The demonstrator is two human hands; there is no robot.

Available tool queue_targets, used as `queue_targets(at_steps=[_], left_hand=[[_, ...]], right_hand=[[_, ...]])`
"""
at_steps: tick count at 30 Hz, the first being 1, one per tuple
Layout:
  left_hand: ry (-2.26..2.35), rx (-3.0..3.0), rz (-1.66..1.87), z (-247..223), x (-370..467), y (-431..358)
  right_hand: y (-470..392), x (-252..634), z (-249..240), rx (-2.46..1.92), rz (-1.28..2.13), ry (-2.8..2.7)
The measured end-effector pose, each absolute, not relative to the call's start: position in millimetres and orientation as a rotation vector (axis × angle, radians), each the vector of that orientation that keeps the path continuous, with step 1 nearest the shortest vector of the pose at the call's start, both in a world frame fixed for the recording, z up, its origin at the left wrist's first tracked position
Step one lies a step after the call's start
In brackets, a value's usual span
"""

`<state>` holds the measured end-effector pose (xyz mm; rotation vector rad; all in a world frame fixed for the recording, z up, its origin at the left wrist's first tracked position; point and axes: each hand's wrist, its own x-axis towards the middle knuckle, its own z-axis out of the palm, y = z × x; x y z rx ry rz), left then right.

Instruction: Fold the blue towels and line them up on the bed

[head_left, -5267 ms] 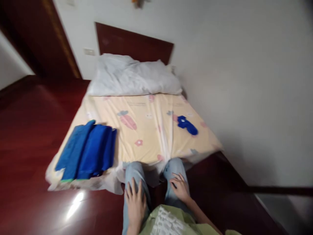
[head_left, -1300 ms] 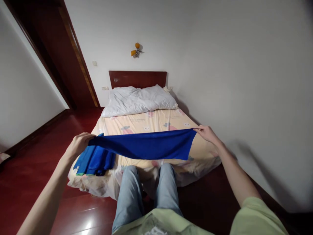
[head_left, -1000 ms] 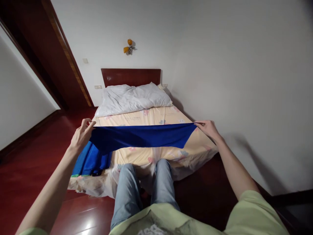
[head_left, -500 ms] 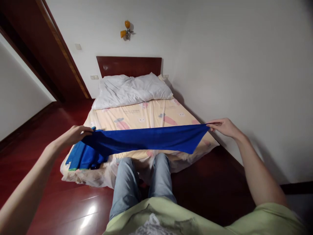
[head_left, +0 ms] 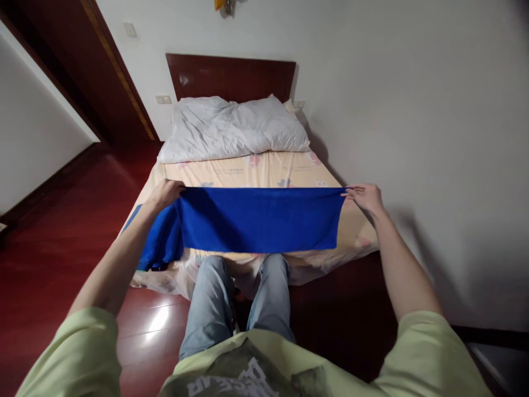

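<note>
A long blue cloth (head_left: pixel 260 219) hangs stretched between my two hands, above the foot end of the bed. My left hand (head_left: pixel 166 193) pinches its upper left corner. At the upper right corner, my right hand (head_left: pixel 364 196) grips the edge between thumb and fingers. The cloth's top edge is taut and nearly level, and its lower edge hangs down in front of my knees. Beside my left forearm lies a pile of folded blue clothes (head_left: pixel 159 237), partly hidden by that arm and the cloth.
The bed (head_left: pixel 243 172) has a cream patterned sheet. A rumpled white quilt (head_left: pixel 231 129) lies near the dark wooden headboard (head_left: pixel 231 77). A white wall (head_left: pixel 433 138) runs along the right side. Dark red floor (head_left: pixel 74 220) shows at left, with a brown door (head_left: pixel 74 66) beyond.
Both hands have come closer together, the left one moving right. The cloth has straightened and hangs deeper, its slanted right end now nearly vertical. My view has tilted down.
</note>
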<state>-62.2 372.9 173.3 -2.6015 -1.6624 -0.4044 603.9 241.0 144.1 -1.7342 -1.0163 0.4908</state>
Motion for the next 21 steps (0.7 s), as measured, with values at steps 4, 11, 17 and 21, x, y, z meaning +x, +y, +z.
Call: queue_targets(at_steps=[4, 11, 17, 21], left_hand=[[-1.614, -2.397, -0.643, 164, -48, 394], [-1.515, -2.452, -0.738, 92, -71, 364], [-1.761, -2.654, -0.157, -24, -82, 316], [-2.002, -2.597, 0.251, -73, -72, 287]], right_hand=[[265, 607, 138, -1.589, 0.245, -1.052], [246, 607, 73, -1.543, 0.087, -1.189], [214, 581, -65, -1.737, 0.297, -1.381], [188, 564, -125, -1.929, 0.509, -1.407]])
